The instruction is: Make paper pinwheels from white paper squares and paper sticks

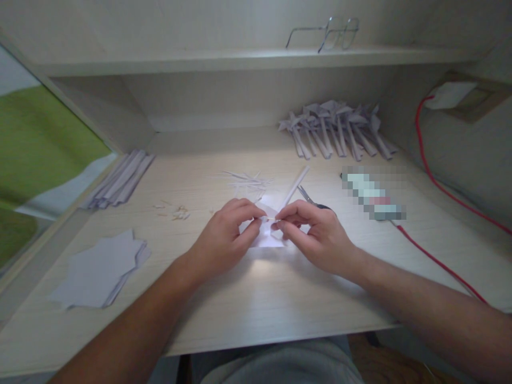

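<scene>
My left hand (228, 229) and my right hand (314, 232) meet above the middle of the table. Between their fingertips they pinch a short, thin yellowish stick (271, 218), one hand at either end. Under the fingers lies a white sheet of paper (267, 240), partly hidden by both hands. Just beyond my right hand a rolled paper tube (295, 186) points away from me. Scissors (306, 195) lie beside it, their handles partly covered by that hand. Thin white paper strips (248, 180) are spread past my left hand, with small pale stick pieces (181, 213) to its left.
Stacked paper squares (98, 269) lie at the near left, rolled paper tubes (120, 181) behind them. Several paper pinwheels (340, 128) rest at the back right. A blurred device (372, 197) trails a red cable (440, 261). Eyeglasses (328, 32) sit on the shelf.
</scene>
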`<state>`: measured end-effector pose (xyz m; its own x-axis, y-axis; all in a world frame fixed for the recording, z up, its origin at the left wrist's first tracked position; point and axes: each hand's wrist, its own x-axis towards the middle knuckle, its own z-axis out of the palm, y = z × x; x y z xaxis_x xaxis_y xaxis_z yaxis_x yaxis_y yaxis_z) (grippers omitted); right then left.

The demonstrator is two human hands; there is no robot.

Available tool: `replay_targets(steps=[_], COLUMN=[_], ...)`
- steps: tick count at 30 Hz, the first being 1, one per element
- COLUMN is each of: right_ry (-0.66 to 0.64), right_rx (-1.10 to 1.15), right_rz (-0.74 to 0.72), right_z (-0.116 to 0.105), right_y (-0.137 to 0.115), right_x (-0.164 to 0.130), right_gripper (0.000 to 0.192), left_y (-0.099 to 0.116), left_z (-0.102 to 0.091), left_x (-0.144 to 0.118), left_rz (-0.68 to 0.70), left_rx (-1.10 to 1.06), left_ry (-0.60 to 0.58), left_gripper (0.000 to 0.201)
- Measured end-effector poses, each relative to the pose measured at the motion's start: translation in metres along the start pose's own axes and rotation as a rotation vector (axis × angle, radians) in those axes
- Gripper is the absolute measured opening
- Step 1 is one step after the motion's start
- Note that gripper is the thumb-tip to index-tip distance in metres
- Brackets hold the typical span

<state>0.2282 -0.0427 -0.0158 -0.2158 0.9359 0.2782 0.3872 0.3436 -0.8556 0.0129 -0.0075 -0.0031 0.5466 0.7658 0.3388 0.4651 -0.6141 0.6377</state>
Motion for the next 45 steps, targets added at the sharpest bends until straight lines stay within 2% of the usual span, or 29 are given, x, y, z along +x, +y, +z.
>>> replay_targets(steps=[11,18,23,28,31,35,45], right_ry=[-0.009,-0.051,-0.128,-0.255,-0.311,-0.349,-0.309], right_rx=[0.030,0.044,0.233,0.529,0.595,0.613,0.532], right_rz=[-0.002,-0.029,0.019,0.179,0.235,0.272,0.211], right_z=[0.001,-0.003,-0.007,-0.008,-0.007,-0.007,-0.005], right_y=[0.002,-0.002,-0.004,-0.001,0.001,0.002,0.001], right_x=[-0.001,0.001,0.006,0.012,0.013,0.012,0.009], right_gripper=[0.009,0.012,0.009,0.005,0.006,0.007,0.007], left_y=[0.001,-0.001,-0.001,0.004,0.007,0.009,0.011], left_z=[-0.001,-0.007,-0.014,-0.017,-0.018,-0.019,-0.019], left_x=[0.000,0.001,0.002,-0.001,-0.002,-0.002,-0.002], left_rz=[0.033,0.068,0.095,0.021,-0.028,-0.062,-0.073], left_rx=[0.011,-0.005,-0.065,-0.142,-0.206,-0.250,-0.245], left_ry=[-0.006,-0.084,-0.143,-0.024,-0.050,-0.128,-0.107], left_gripper=[0.013,0.016,0.015,0.006,0.003,0.007,0.011])
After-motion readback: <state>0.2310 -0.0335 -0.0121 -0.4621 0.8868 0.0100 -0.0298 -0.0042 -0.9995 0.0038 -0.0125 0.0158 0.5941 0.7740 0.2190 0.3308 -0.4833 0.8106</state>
